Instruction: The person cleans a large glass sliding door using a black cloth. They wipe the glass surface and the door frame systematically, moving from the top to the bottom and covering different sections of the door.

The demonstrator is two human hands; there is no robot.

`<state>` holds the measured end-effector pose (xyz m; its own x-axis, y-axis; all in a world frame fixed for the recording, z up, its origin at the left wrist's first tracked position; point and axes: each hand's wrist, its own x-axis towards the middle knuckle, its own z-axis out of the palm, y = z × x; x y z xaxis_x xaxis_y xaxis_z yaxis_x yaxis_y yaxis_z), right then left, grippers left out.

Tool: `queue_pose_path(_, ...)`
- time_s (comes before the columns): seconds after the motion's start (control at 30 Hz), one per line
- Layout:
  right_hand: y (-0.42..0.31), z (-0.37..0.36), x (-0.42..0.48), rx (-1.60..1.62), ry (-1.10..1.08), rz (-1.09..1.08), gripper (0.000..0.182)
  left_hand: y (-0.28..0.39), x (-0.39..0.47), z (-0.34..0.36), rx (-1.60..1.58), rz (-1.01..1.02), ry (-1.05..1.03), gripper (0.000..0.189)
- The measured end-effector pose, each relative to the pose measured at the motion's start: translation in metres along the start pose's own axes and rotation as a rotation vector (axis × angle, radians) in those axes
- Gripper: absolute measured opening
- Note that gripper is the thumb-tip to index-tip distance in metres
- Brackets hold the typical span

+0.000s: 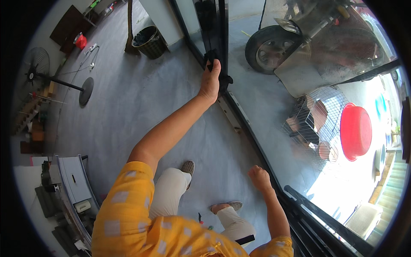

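Observation:
Stretched out at the upper middle, my left hand (211, 78) is closed around a black part at the edge of a dark-framed glass door (223, 41); whether that part is a handle or a cloth, I cannot tell. My right hand (259, 177) hangs beside the dark lower frame of the glass panel (257, 144), fingers curled in, with nothing visible in it. A pale metal strip (229, 114) lies along the inner side of that frame, between my two hands.
A woven wastebasket (150, 43) and a broom (130, 48) stand by the wall. At the left are a pedestal fan (86, 91) and a cable across the floor. Beyond the glass are a wheeled vehicle (271, 49), a wire cage (313, 123) and a red basin (356, 132).

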<state>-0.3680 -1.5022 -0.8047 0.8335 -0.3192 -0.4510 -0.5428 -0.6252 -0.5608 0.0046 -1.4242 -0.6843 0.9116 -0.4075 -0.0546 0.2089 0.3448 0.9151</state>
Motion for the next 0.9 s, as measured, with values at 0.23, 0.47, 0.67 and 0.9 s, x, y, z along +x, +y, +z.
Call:
queue_pose_path(0.23,0.041,0.049,0.079,-0.097,-0.029,-0.059,0.022,-0.041,0.021,0.015,0.473,0.647,-0.077,0.065)
queue_pose_path(0.47,0.098,0.094,0.104,-0.28,0.043,-0.167,0.027,-0.07,0.076,0.035,0.578,1.082,0.112,0.061)
queue_pose_path(0.67,0.125,0.11,0.09,-0.356,0.089,-0.178,0.026,-0.076,0.066,0.056,0.506,1.166,0.177,0.057)
queue_pose_path(0.9,0.113,0.116,0.082,-0.171,0.035,-0.138,0.028,-0.063,-0.042,0.121,0.553,1.438,-0.027,0.043)
